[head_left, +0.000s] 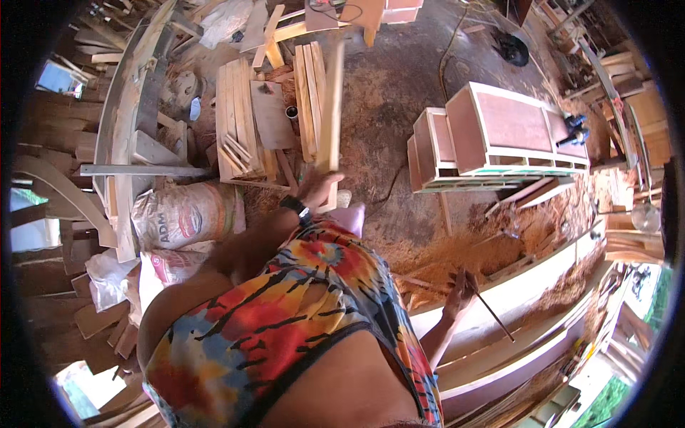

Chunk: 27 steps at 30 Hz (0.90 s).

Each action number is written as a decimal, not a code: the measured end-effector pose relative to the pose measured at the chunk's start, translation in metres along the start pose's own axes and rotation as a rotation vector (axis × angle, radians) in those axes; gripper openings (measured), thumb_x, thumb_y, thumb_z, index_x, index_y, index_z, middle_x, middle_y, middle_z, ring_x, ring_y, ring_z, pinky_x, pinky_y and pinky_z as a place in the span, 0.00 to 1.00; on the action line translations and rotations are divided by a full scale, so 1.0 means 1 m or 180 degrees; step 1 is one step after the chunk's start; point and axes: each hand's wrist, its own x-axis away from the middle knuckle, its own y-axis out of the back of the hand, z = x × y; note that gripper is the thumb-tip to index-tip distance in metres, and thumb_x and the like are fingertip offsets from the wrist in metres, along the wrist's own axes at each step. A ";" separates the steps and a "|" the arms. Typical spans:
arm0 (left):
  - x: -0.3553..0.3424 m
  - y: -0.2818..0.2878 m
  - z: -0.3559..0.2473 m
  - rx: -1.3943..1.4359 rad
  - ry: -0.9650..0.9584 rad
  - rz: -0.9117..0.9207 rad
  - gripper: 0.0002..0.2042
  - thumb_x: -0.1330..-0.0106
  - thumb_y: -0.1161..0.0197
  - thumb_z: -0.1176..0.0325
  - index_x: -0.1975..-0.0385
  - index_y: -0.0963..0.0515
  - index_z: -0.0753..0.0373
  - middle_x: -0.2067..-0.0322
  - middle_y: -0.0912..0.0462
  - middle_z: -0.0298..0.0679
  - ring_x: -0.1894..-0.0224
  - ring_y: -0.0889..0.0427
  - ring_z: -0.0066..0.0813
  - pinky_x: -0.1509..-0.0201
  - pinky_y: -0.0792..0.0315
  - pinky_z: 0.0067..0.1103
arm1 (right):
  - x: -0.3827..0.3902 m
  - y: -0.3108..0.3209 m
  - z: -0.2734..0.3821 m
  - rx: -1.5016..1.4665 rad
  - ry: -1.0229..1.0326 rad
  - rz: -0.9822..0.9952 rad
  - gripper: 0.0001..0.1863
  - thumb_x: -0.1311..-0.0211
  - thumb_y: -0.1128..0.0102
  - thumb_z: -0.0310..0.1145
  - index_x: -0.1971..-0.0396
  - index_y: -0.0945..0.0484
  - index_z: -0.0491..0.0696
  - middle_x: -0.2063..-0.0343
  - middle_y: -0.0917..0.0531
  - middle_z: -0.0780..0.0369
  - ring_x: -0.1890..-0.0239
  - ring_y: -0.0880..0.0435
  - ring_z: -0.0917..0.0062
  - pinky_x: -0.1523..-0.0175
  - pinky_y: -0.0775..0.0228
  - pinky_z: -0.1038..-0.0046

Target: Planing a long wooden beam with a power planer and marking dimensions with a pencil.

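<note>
My left hand (317,187) grips a long pale wooden plank (332,107) near its lower end; the plank stands out away from me past my tie-dye shirt (285,307). At the lower right, my right hand (460,285) has its fingers wrapped round a thin dark stick or rod (499,321), which slants down to the right. Below that hand lie long pale boards (528,292) dusted with orange sawdust.
Stacked boards (239,114) lie ahead. Full sacks (178,217) sit at left beside a timber frame (125,107). A framed wooden cabinet (506,121), with a blue-black tool (574,132) on it, stands at upper right. A cable (391,189) crosses the sawdust-strewn floor (378,78).
</note>
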 end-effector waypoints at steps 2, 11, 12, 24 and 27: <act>0.008 0.019 0.029 0.0267 0.0486 -0.0318 0.17 0.34 0.37 0.56 0.56 0.17 0.63 0.65 0.15 0.44 0.60 0.15 0.38 0.56 0.23 0.34 | -0.009 -0.015 -0.003 0.0215 0.0076 0.0171 0.17 0.27 0.40 0.43 0.62 0.17 0.41 0.72 0.13 0.59 0.70 0.15 0.78 0.65 0.22 0.72; -0.027 0.148 0.084 -0.1189 -0.0693 -0.0676 0.15 0.37 0.36 0.56 0.59 0.16 0.61 0.67 0.15 0.51 0.59 0.14 0.45 0.53 0.22 0.37 | -0.061 -0.120 -0.072 0.1220 -0.0395 0.1495 0.14 0.31 0.39 0.39 0.57 0.18 0.43 0.70 0.13 0.59 0.71 0.13 0.77 0.72 0.23 0.74; -0.052 0.161 0.088 -0.0348 0.0426 -0.0446 0.16 0.37 0.35 0.56 0.60 0.16 0.62 0.66 0.14 0.50 0.58 0.13 0.44 0.53 0.22 0.36 | -0.067 -0.133 -0.089 0.1384 -0.0578 0.1538 0.14 0.31 0.39 0.39 0.57 0.18 0.43 0.70 0.13 0.59 0.71 0.13 0.77 0.72 0.23 0.74; -0.379 0.254 0.288 -0.0249 0.1723 -0.0907 0.39 0.45 0.28 0.52 0.39 0.32 0.73 0.46 0.20 0.63 0.45 0.18 0.54 0.41 0.24 0.40 | -0.125 -0.171 -0.013 0.1161 -0.3010 0.1226 0.14 0.40 0.34 0.24 0.55 0.23 0.42 0.74 0.16 0.55 0.77 0.13 0.64 0.77 0.21 0.71; -0.414 0.269 0.263 -0.0934 0.1698 -0.0873 0.39 0.45 0.29 0.47 0.40 0.31 0.71 0.46 0.21 0.62 0.43 0.19 0.54 0.40 0.25 0.42 | -0.166 -0.213 0.033 0.1676 -0.3037 0.0899 0.13 0.40 0.33 0.24 0.56 0.21 0.39 0.70 0.15 0.55 0.73 0.12 0.65 0.75 0.19 0.69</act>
